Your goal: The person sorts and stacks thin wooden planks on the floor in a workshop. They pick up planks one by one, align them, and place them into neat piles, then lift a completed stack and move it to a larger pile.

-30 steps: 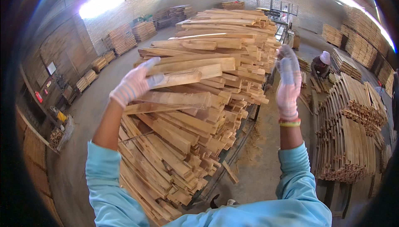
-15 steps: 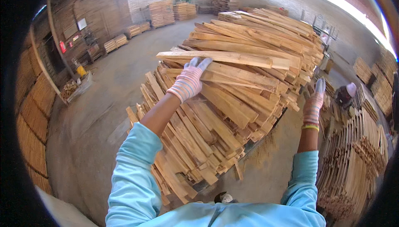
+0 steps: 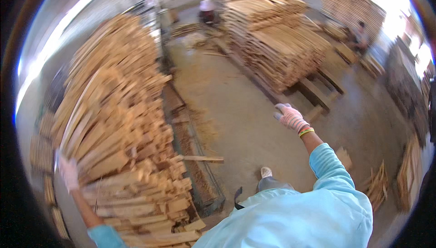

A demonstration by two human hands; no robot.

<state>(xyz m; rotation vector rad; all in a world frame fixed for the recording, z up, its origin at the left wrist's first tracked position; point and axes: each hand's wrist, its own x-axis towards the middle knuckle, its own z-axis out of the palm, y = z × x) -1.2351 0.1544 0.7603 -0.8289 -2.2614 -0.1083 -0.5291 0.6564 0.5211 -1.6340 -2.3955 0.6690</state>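
Observation:
A long heap of loose sawn boards (image 3: 109, 157) runs along my left side, its ends jutting unevenly toward the aisle. At its outer left edge, my left hand (image 3: 68, 175) in a striped glove lies by the end of a long pale board (image 3: 79, 103). Motion smears the fingers, so whether they grip that board cannot be made out. My right hand (image 3: 291, 117), in a striped glove with a bright wristband, hangs out over the floor at right. Its fingers are apart and slightly bent, holding nothing.
A tall, neat board stack (image 3: 281, 44) rests on beams (image 3: 313, 93) ahead right. One board (image 3: 202, 159) sticks out from the heap over a sawdust-filled metal trough (image 3: 195, 162). A person (image 3: 207, 13) is at the far end, another person (image 3: 361, 37) at right. Scrap wood (image 3: 378, 186) lies lower right.
My view has swung to the right, so the heap now lies on my left. My left hand has gone to the picture's left edge; my right hand now reaches out over the floor.

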